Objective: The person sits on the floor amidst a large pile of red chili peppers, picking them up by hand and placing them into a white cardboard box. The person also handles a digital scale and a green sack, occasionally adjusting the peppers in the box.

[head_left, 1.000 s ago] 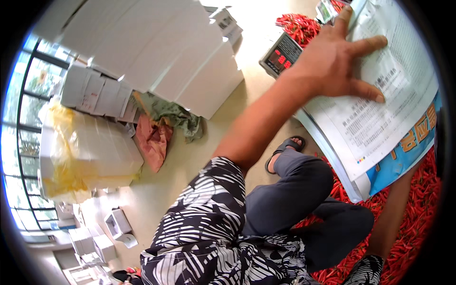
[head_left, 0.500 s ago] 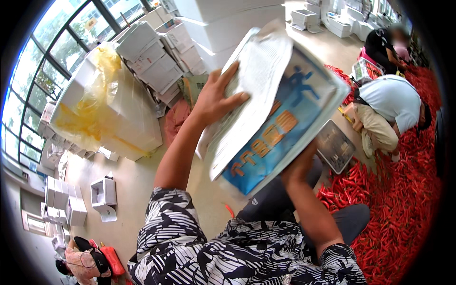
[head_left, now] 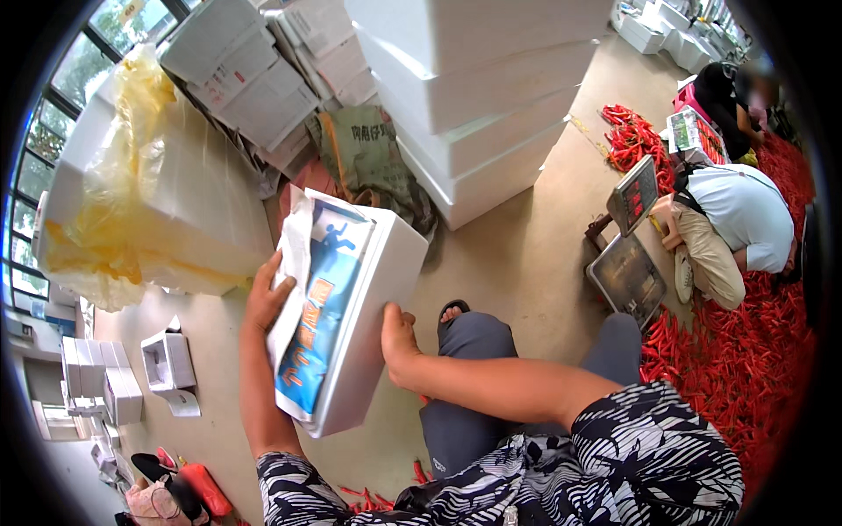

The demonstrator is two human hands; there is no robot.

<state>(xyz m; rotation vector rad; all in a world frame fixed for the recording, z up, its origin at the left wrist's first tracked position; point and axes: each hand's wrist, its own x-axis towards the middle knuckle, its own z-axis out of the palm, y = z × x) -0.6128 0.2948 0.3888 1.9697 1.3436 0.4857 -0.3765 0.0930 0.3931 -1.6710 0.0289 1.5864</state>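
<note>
A white foam box (head_left: 386,276) is held tilted in the air in front of me, between both my hands. Its upper face carries a blue printed sheet (head_left: 329,294), and a white paper flap (head_left: 293,254) lies along that sheet's left edge. My left hand (head_left: 267,301) grips the box's left side, thumb over the paper flap. Against the right wall of the box is my right hand (head_left: 400,342), with its fingers partly hidden from view.
Tall stacked white foam boxes (head_left: 491,131) stand ahead, beside a green sack (head_left: 364,153). Left is a large white block under yellow-stained plastic (head_left: 140,175). To the right are a scale (head_left: 627,276), heaped red chillies (head_left: 728,368) and a bending person (head_left: 732,215).
The box has swung left and down and turned, so its white side wall now faces up. My right hand has moved left with it. The view has shifted too.
</note>
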